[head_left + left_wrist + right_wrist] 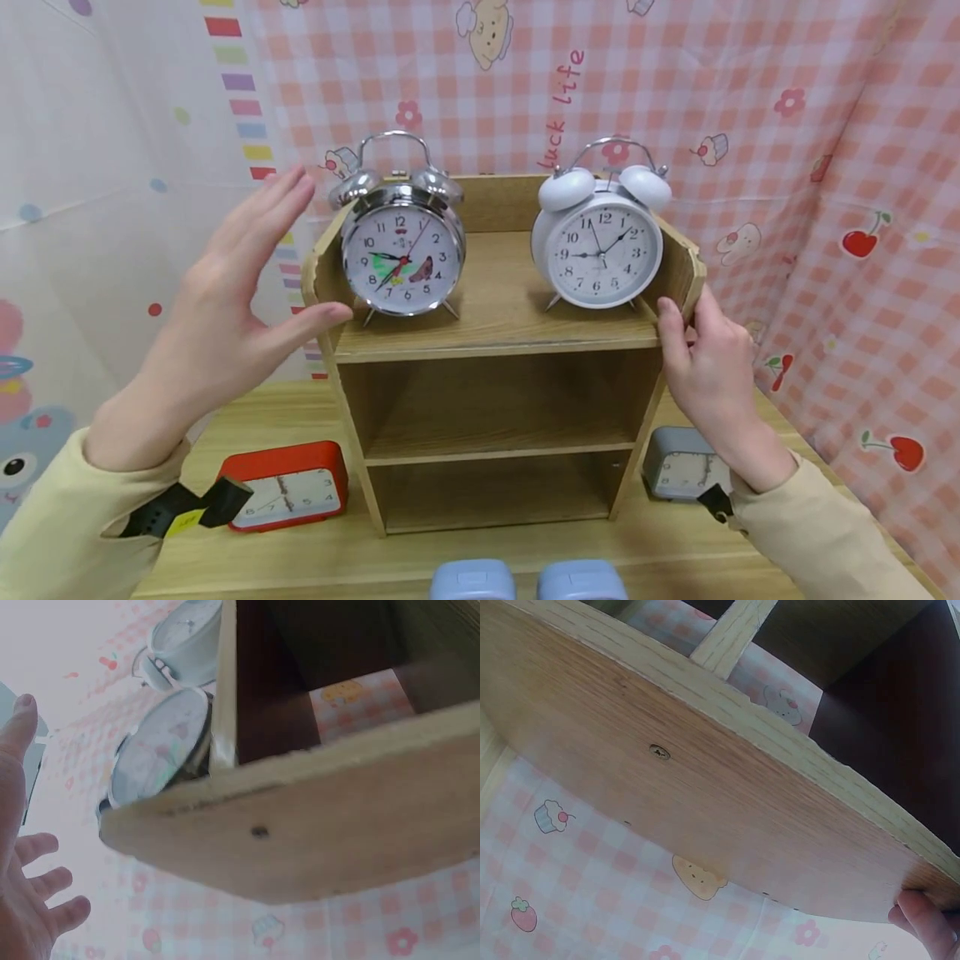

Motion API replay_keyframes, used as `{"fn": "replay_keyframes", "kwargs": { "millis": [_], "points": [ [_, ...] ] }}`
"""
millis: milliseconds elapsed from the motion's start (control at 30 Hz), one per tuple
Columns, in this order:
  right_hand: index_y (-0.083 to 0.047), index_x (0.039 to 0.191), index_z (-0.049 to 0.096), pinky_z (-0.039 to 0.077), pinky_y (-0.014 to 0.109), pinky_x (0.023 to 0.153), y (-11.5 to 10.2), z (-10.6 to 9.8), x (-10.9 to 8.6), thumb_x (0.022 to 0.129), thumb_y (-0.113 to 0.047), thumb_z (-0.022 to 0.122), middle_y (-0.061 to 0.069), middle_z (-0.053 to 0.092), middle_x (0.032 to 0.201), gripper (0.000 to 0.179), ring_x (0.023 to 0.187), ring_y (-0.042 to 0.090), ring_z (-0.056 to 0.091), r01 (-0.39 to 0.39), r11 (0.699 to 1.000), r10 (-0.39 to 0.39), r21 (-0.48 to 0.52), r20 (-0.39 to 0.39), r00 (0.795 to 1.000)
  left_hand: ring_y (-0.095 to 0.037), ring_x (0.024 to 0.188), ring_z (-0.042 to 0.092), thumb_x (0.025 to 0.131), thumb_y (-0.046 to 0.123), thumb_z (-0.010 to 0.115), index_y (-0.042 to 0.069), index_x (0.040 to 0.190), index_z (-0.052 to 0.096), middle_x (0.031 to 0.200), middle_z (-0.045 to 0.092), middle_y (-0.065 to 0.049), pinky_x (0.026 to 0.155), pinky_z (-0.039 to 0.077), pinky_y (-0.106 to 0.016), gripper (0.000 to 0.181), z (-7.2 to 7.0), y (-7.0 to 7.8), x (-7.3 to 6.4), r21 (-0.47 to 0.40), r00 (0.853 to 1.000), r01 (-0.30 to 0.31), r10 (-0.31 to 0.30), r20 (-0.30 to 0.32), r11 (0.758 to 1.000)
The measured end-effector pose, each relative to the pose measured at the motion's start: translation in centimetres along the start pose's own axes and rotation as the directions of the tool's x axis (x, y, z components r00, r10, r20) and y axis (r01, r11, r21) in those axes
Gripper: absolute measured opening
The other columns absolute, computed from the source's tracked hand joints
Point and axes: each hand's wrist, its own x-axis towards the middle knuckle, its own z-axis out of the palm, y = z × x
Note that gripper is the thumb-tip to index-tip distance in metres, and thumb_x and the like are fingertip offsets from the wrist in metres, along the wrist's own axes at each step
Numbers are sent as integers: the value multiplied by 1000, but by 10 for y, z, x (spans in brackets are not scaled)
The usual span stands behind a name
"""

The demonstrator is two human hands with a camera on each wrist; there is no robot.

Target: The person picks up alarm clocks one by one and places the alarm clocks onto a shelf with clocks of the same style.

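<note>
A small wooden shelf point(498, 342) stands on the table, with a silver twin-bell alarm clock point(401, 229) at the left of its top board and a white twin-bell alarm clock point(600, 250) at the right. My left hand point(225, 300) is raised beside the silver clock, fingers extended and thumb spread apart, holding nothing. In the left wrist view its fingers point(52, 881) are apart from the shelf's side panel point(300, 840). With fingers and thumb, my right hand point(712, 367) grips the upper right side panel. Part of that hand point(926, 922) shows against the panel in the right wrist view.
A red rectangular clock point(330, 467) stands left of the shelf, and a grey one point(667, 462) stands right of it. Two light-blue objects point(472, 579) are at the table's front, partly out of view. Patterned cloth point(750, 100) hangs behind and at the sides.
</note>
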Motion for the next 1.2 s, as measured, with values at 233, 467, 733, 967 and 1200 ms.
{"fn": "replay_keyframes", "kwargs": {
  "millis": [233, 467, 733, 967, 1200],
  "points": [
    [7, 94, 59, 31, 21, 51, 0, 1, 0, 102, -14, 59, 14, 53, 60, 22, 53, 22, 48, -4, 1000, 4, -1, -4, 1000, -23, 162, 33, 88, 76, 58, 18, 163, 40, 171, 39, -7, 135, 28, -34, 97, -8, -13, -19, 31, 999, 47, -47, -3, 998],
    [6, 94, 58, 29, 22, 50, -1, 4, 3, 103, -11, 59, 11, 46, 57, 19, 54, 18, 41, 10, 1000, -10, -7, 9, 1000, 0, 156, 35, 89, 74, 60, 17, 162, 41, 169, 43, -10, 124, 26, -8, 94, -6, -31, -50, 33, 996, 82, -82, -17, 996],
    [7, 94, 60, 34, 21, 51, 0, 1, 0, 101, -13, 59, 18, 59, 61, 21, 53, 27, 54, -2, 1000, 2, -3, -12, 1000, 6, 158, 30, 92, 54, 76, 18, 162, 41, 168, 43, -13, 124, 22, -5, 86, 0, -47, -85, 32, 987, 158, -158, -9, 987],
    [7, 94, 60, 35, 22, 52, 1, 0, -1, 101, -14, 59, 19, 59, 62, 23, 53, 31, 56, 2, 1000, -2, 2, -30, 1000, -19, 161, 35, 81, 22, 91, 23, 164, 39, 168, 44, -14, 131, 22, -14, 97, 12, -60, -111, 88, 969, 222, -230, 96, 971],
    [6, 93, 59, 31, 23, 50, 1, 1, -2, 102, -13, 59, 13, 52, 57, 21, 52, 20, 45, 7, 1000, -7, -9, -8, 1000, -44, 151, 41, 78, 20, 92, 26, 163, 39, 168, 43, -14, 116, 38, -72, 100, 21, -70, -136, 142, 930, 288, -312, 194, 947]
  ]
}}
